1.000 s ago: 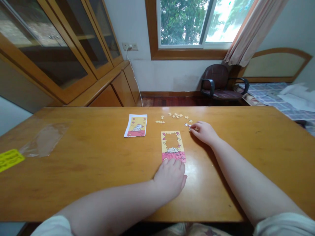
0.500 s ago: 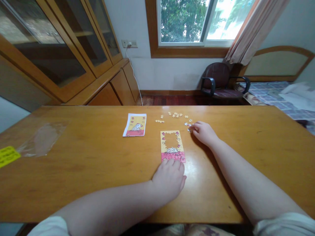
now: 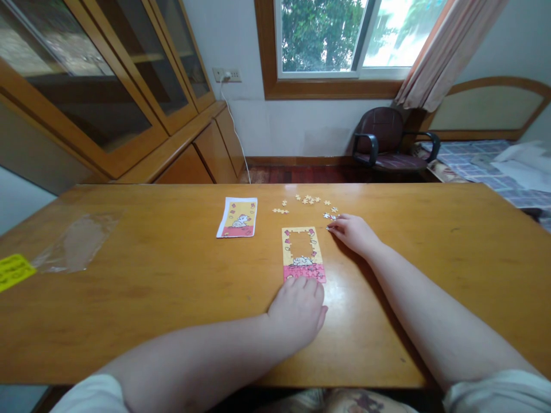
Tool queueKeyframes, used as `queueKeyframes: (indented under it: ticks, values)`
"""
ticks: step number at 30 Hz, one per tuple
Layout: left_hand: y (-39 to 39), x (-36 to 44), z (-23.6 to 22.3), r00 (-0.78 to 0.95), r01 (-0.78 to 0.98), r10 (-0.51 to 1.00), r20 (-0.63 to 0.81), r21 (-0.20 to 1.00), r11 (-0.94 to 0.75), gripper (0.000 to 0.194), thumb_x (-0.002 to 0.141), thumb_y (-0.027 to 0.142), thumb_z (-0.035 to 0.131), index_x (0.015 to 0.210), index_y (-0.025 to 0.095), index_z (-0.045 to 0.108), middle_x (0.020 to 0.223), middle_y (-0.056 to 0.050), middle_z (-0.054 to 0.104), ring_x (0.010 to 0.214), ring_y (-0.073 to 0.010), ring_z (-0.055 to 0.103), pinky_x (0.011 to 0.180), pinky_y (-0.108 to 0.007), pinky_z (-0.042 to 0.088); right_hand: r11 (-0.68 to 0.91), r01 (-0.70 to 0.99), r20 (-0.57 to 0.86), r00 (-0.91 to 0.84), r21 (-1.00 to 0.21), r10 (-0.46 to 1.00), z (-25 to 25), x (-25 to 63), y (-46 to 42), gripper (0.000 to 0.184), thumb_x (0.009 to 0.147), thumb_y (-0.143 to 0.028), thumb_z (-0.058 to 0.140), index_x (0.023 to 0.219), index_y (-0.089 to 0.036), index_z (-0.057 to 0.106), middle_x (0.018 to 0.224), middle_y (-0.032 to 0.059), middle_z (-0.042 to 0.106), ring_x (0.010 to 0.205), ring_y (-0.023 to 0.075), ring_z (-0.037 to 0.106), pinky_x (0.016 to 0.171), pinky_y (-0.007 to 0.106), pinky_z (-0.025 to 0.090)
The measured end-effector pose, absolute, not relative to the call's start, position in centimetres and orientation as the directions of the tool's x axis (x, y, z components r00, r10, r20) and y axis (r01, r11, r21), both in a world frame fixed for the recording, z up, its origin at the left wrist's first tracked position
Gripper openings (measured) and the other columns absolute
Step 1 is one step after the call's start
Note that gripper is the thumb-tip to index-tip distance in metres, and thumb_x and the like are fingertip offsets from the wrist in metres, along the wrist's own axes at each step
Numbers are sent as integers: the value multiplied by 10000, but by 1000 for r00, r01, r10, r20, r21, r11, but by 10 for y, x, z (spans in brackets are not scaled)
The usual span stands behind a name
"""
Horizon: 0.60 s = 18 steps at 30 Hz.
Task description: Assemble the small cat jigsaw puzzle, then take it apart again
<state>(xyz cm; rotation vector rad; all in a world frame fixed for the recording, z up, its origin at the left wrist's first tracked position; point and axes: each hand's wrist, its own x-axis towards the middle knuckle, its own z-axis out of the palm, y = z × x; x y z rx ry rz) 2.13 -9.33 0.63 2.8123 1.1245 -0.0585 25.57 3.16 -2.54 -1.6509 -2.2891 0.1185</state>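
Observation:
A partly assembled jigsaw puzzle (image 3: 303, 272) lies on the table, its pink lower part and yellow border joined around a gap. My left hand (image 3: 299, 307) rests against its near edge with the fingers curled under; their tips are hidden. To the right of the puzzle, my right hand (image 3: 350, 232) is closed, thumb and fingertips pinching a small puzzle piece (image 3: 328, 228) at the table top. Several loose pieces (image 3: 309, 199) are spread in an arc beyond the puzzle, some right by my right fingers. A printed reference picture (image 3: 237, 219) of a white animal lies to the left.
The wooden table (image 3: 181, 275) carries a clear plastic bag (image 3: 80, 241) with a yellow label (image 3: 16, 272) on the left. Past the far edge are a cabinet (image 3: 181, 155), an armchair (image 3: 383, 140) and a bed (image 3: 477, 166).
My right hand has shifted slightly left and toward me, away from the loose pieces, with a puzzle piece at its fingertips. My left hand stays at the puzzle's near edge.

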Motion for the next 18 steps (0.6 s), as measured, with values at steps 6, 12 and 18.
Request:
queueKeyframes:
  ticks: [6,12,18]
  values:
    - [-94,21,6,725,689,686,-71,94,-719,303,897,376,484,1029,131,603,934,-105,617,879,-261,544,781,-417,434,331,885,170,-290,-327,942,-22,247,28,134,865,-262,593,871,-204,714,905,58,674,804,174,629,771,269,475]
    - [-94,21,8,723,690,686,-76,95,-717,311,896,375,491,1045,126,602,942,-105,621,887,-257,547,788,-406,430,308,866,159,-266,-393,951,-21,251,29,168,881,-265,540,864,-209,698,900,59,679,828,177,624,776,275,471]
    - [-93,22,9,725,688,681,-98,104,-718,304,899,371,486,1033,126,606,944,-104,622,889,-262,550,786,-413,434,269,839,183,-206,-473,961,-21,267,32,313,942,-285,394,926,-188,692,962,83,689,920,201,616,849,300,450]
